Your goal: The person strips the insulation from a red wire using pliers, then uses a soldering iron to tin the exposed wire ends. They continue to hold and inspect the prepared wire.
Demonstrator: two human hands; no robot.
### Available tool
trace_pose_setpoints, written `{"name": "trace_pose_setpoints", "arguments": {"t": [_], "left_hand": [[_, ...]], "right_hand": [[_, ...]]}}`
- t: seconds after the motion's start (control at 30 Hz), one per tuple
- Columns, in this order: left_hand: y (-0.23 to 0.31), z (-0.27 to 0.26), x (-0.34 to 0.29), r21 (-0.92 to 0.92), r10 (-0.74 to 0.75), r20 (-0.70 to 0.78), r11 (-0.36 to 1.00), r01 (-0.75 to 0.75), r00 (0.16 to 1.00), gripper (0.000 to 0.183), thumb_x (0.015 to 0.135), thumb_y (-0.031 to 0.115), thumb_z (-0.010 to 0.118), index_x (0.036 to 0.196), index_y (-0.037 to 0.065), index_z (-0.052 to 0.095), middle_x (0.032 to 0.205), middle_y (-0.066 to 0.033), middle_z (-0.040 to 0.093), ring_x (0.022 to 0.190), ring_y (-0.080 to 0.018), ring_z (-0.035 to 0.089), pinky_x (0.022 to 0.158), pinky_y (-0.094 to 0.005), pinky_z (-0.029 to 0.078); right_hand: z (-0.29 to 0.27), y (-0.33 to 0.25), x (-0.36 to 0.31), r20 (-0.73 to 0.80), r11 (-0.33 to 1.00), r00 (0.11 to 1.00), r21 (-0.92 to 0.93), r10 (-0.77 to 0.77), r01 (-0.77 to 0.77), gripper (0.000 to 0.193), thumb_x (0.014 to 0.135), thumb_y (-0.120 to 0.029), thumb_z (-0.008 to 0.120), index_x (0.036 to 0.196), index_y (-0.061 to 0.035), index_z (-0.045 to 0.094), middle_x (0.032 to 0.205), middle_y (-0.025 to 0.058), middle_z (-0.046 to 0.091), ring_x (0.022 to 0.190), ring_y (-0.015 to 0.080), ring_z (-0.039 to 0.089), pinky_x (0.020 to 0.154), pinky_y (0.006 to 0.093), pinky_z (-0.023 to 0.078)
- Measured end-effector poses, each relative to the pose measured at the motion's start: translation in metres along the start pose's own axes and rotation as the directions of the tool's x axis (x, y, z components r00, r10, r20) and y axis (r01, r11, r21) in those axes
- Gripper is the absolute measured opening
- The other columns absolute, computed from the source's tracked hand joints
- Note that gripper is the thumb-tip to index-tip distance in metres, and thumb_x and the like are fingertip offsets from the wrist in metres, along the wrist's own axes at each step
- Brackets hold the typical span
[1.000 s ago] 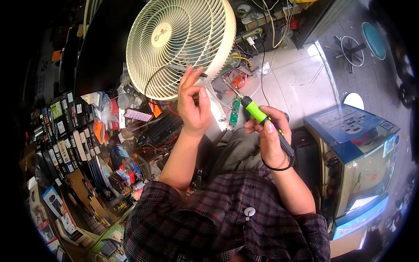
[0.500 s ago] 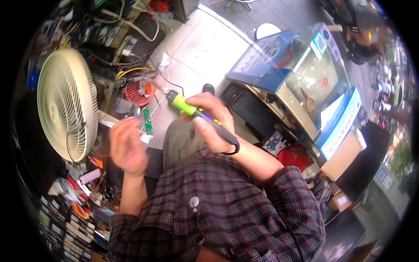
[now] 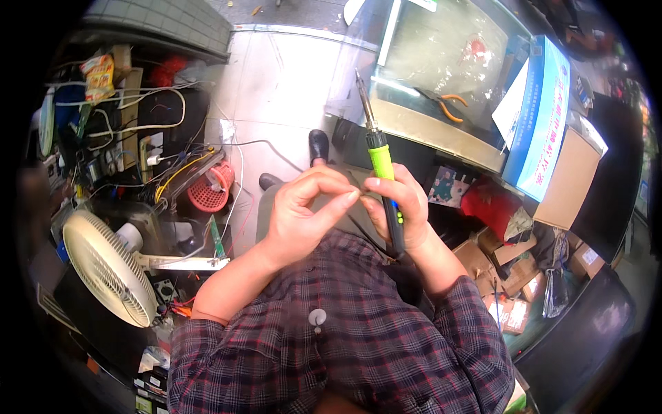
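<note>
Right hand (image 3: 408, 210) first: it's wrapped round the soldering iron (image 3: 379, 159), thumb and fingers on the grip, metal tip pointing up and away, seemingly in open air. Just beside it, the left hand (image 3: 310, 210) brings thumb and fingertip together in a pinch; whether anything thin sits between them, I can't tell! So where do we stand? The iron is in hand, that much is done; no tip-to-board contact shows, so any such work looks undone.

Out left of the left hand, the green circuit board (image 3: 217, 238) stands upright, well apart from the iron, with the red basket (image 3: 209, 190) just beyond it and the cream fan (image 3: 110, 269) further left. Ahead of both hands runs the pale tiled floor (image 3: 269, 76). Beyond the right hand, there's the glass-topped counter (image 3: 431, 131), orange-handled pliers (image 3: 448, 109) on or under the glass, and a blue-and-white panel (image 3: 545, 117) farther right.
</note>
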State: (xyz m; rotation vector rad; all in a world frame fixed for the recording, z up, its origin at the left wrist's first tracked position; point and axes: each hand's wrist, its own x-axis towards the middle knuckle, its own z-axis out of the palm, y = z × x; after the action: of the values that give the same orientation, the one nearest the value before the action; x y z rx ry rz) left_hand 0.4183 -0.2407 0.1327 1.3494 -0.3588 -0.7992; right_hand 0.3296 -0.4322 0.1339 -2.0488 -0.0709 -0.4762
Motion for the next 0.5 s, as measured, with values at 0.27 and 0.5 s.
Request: {"name": "trace_pose_setpoints", "arguments": {"t": [0.27,0.5], "left_hand": [[-0.037,0.024,0.048,0.001,0.031,0.157,1.000,-0.031,0.987,0.009,0.097,-0.004,0.077,0.104,-0.001,0.075,0.109,-0.0110,0.074,0.102,-0.0192,0.069,0.097,-0.0344,0.054],[-0.092,0.015,0.109,0.571,0.555,0.113,0.643,-0.511,0.824,0.017,0.090,0.000,0.082,0.105,0.007,0.077,0.114,-0.0106,0.078,0.123,-0.0361,0.068,0.110,-0.0460,0.050]], "right_hand": [[-0.024,0.034,-0.034,-0.147,0.989,0.979,0.045,0.144,-0.139,0.035,0.101,0.010,0.065,0.131,-0.0072,0.057,0.093,0.0137,0.066,0.078,0.0214,0.066,0.069,0.0326,0.053],[-0.055,0.096,-0.074,-0.352,0.985,0.921,0.034,0.169,-0.168,0.057,0.109,-0.044,0.065,0.149,-0.0041,0.056,0.111,0.0177,0.073,0.096,0.0248,0.069,0.089,0.0402,0.056]]}}
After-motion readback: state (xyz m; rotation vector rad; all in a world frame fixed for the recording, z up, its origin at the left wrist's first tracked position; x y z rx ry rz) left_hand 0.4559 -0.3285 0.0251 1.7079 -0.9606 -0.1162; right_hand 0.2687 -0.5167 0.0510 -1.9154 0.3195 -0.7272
